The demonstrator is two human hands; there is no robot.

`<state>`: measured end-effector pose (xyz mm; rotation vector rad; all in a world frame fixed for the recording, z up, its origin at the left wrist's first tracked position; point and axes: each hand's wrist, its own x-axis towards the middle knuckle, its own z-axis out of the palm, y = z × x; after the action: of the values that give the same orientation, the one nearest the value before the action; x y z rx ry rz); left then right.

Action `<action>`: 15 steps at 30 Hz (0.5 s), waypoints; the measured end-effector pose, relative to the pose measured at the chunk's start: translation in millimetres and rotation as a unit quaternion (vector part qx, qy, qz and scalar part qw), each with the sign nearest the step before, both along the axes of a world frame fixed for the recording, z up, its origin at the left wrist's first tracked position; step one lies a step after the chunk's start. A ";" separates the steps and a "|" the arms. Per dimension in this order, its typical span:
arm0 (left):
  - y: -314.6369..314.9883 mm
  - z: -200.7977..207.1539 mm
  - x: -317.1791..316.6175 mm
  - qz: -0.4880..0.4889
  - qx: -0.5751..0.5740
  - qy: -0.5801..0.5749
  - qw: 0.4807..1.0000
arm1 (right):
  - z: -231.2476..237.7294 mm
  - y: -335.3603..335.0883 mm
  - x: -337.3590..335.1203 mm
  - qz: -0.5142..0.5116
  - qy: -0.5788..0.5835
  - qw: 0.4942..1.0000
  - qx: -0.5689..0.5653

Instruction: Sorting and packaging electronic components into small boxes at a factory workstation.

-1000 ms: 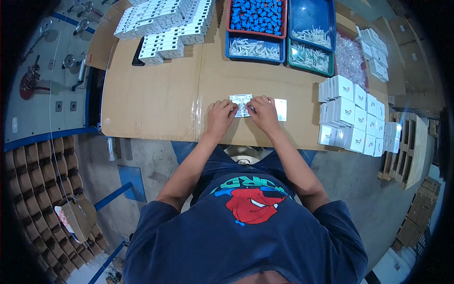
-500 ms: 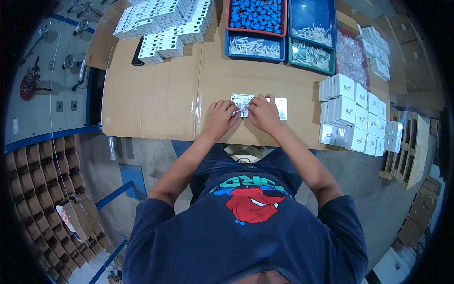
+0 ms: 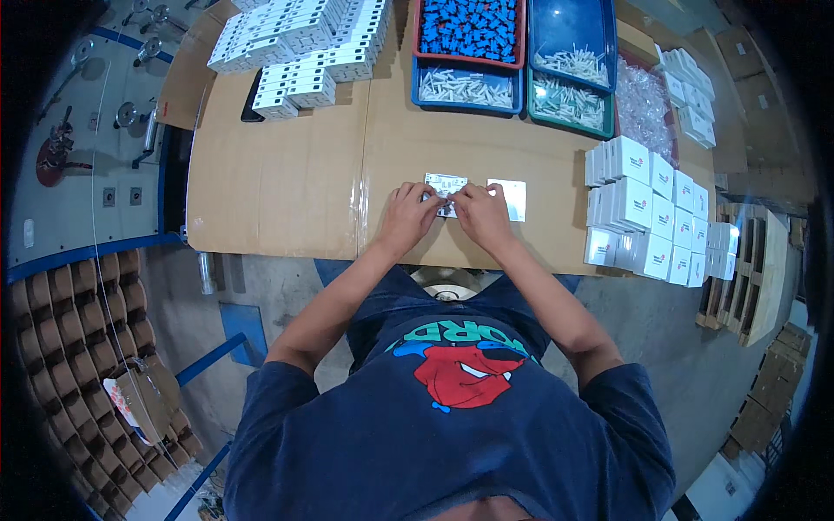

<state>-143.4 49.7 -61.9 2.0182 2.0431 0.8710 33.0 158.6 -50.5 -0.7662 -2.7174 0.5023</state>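
Observation:
On the cardboard-covered table in front of me lies a small white open housing (image 3: 446, 183) with fine inner parts, too small to make out. My left hand (image 3: 407, 216) rests at its left side, fingers bent and closed, fingertips on its lower part. From the right, my right hand (image 3: 483, 215) reaches over it with thumb and fingers pinched together. The fingertips of both hands nearly meet over the housing, and they hide what is between them. A flat white square cover (image 3: 516, 200) lies just beyond the right hand's fingers.
Stacked white housings (image 3: 300, 87) stand at the far left. A red tray of blue parts (image 3: 469, 30), a blue tray of white pins (image 3: 465, 89) and a green tray (image 3: 569, 108) sit at the back. White boxes (image 3: 638, 204) and a clear plastic bag heap (image 3: 643, 104) are at right.
My right hand has shifted slightly left and nearer to me, its fingertips now close to the left hand's. More of the housing's upper part and of the white cover shows.

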 end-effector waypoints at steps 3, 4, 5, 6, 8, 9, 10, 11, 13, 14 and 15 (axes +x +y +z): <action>1.1 3.8 0.0 -0.004 -0.002 0.017 1.000 | -1.2 3.4 1.5 -0.007 0.014 1.000 -0.019; -0.5 6.2 1.4 -0.009 -0.006 0.017 1.000 | -1.2 2.2 2.2 -0.008 0.014 1.000 -0.020; -1.3 7.9 2.0 -0.014 -0.010 0.017 1.000 | -0.5 1.3 1.4 -0.008 0.009 1.000 -0.021; -2.1 8.1 2.0 -0.014 -0.009 0.017 1.000 | 0.1 0.8 0.7 -0.009 0.004 1.000 -0.022; -4.1 7.6 1.1 -0.019 0.007 0.012 1.000 | -0.4 -0.1 -1.0 -0.007 0.011 1.000 -0.021; -4.5 6.4 1.0 -0.018 0.007 0.013 1.000 | -0.7 -0.7 -1.5 -0.004 0.017 1.000 -0.020; -4.8 5.0 0.8 -0.019 0.008 0.016 1.000 | -0.9 -0.2 -1.4 -0.004 0.018 1.000 -0.020; -5.7 2.6 0.7 -0.020 0.009 0.019 1.000 | -0.9 0.7 -1.3 -0.005 0.008 1.000 -0.025; -8.0 -2.3 0.6 -0.015 0.003 0.017 1.000 | -1.1 0.6 -1.1 -0.005 -0.002 1.000 -0.030; -7.7 -3.2 1.3 -0.011 -0.001 0.014 1.000 | 0.6 1.3 -0.4 -0.002 -0.007 0.999 -0.033; -8.1 -4.1 1.7 -0.011 -0.001 0.014 1.000 | 1.6 1.7 0.2 0.001 -0.012 0.999 -0.036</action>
<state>-141.7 41.5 -66.0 2.0587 2.0309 0.8402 33.1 160.3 -48.8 -0.7921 -2.7360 0.5972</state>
